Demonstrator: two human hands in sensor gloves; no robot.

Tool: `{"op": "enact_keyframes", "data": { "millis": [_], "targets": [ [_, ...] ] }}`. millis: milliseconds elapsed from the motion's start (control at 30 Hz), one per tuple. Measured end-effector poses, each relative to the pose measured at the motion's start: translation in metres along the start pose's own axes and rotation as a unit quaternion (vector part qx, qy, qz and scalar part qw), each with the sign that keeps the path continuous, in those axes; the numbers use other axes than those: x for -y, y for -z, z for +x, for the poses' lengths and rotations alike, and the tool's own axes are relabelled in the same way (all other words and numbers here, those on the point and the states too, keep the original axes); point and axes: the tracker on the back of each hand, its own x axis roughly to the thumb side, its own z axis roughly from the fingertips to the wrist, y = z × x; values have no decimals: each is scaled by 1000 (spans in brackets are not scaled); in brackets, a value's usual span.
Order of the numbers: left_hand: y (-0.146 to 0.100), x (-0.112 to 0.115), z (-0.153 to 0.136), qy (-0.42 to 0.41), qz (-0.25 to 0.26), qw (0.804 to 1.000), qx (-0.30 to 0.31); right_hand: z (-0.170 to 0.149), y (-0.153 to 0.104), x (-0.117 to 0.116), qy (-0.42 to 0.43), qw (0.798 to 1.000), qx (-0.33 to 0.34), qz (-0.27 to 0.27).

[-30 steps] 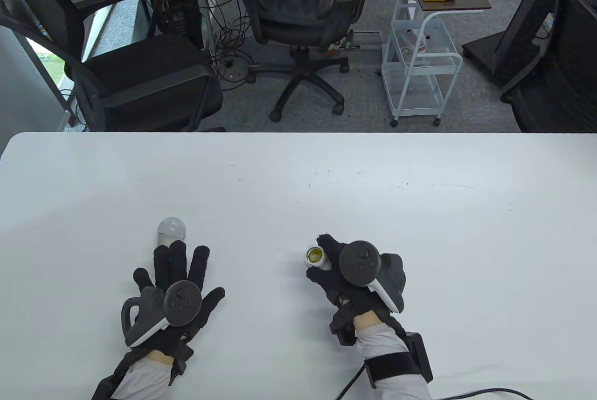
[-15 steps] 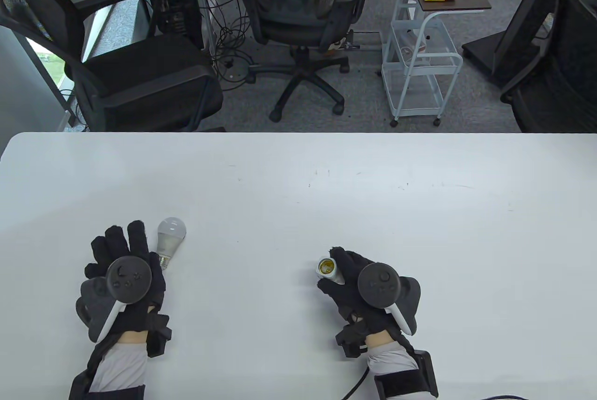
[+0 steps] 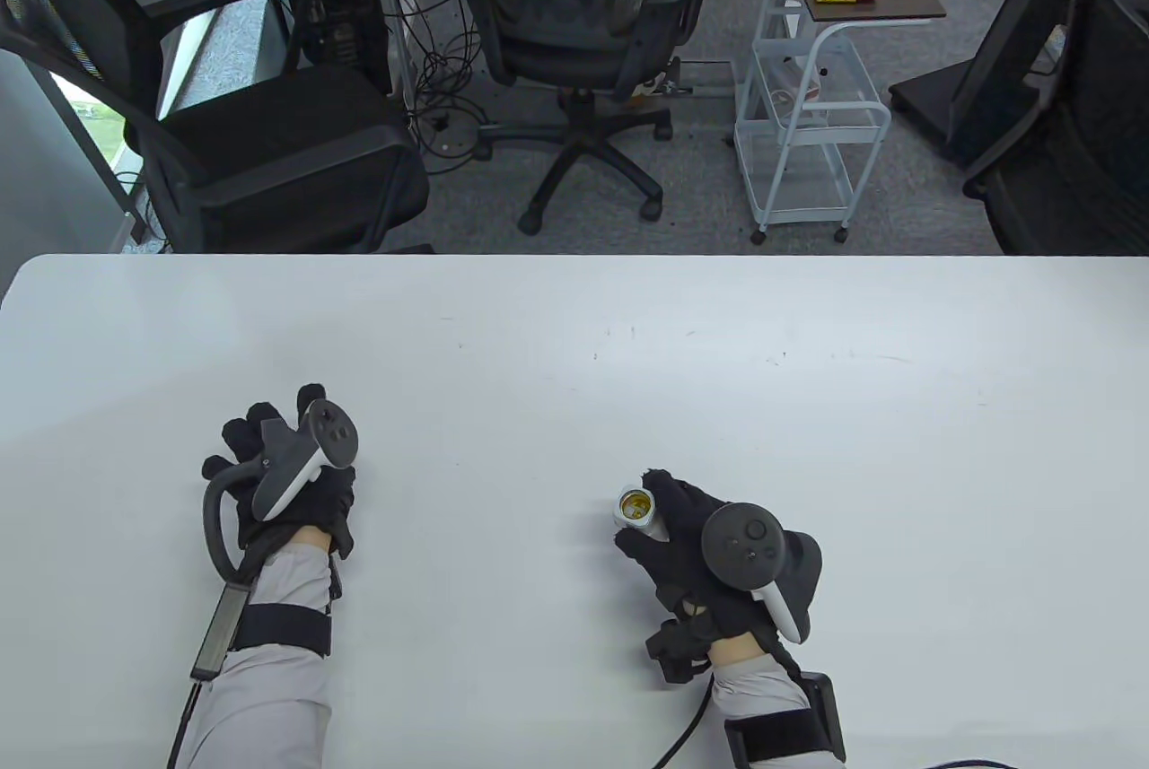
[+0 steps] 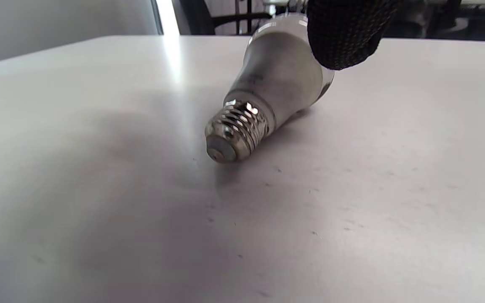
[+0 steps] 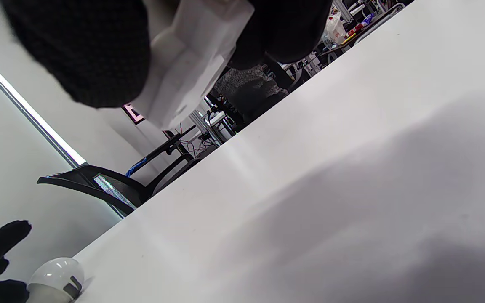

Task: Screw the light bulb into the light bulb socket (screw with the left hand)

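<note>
Bulb [image 4: 276, 84] lying on surface [image 3: 574, 338], left hand [image 3: 287, 482] fingers [image 4: 345, 33] over it, grip unclear, right hand [image 3: 709, 536] holding socket [image 3: 639, 507].

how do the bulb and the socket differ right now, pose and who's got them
The bulb lies on its side on the table, metal thread pointing toward the left wrist camera; the socket is lifted clear of the table. The left hand is over the bulb with one fingertip at it, a full grip not visible; the right hand grips the socket. The bulb shows a silver thread; the socket shows a brassy open mouth. Both bodies are white.
</note>
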Motion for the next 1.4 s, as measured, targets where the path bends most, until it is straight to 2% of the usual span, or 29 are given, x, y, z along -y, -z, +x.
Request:
{"op": "enact_keyframes", "data": {
  "millis": [100,167,267,367,533,633,700,733,833,900,1033,1200,1400],
  "targets": [
    [13,11,1,18,-30,999,-25,0,2,-2,-4,1000,0,6],
    [20,18,2,33,-29,998,-38,0,2,-3,-6,1000,0,9],
    [23,24,2,27,27,998,-45,1,3,-6,-7,1000,2,14],
    [23,25,2,20,49,998,-37,2,3,-9,-11,1000,5,16],
    [12,17,0,-29,70,997,5,3,2,-12,-13,1000,9,24],
    [-5,5,1,-95,76,989,80,6,1,-15,-17,999,15,26],
    [-25,-4,5,-160,86,971,155,9,-1,-18,-17,999,22,29],
    [-32,-6,7,-180,89,964,174,10,-2,-19,-16,999,25,32],
    [-63,-14,15,-256,94,923,269,13,-4,-23,-4,998,36,42],
    [-87,-17,22,-310,88,888,327,17,-6,-26,0,998,47,51],
    [-120,-15,31,-411,94,819,390,24,-10,-32,6,995,66,68],
    [-131,8,38,-490,75,754,431,33,-13,-42,21,990,95,102],
    [-124,33,45,-533,-4,711,458,39,-15,-52,15,983,107,146]
  ]
}}
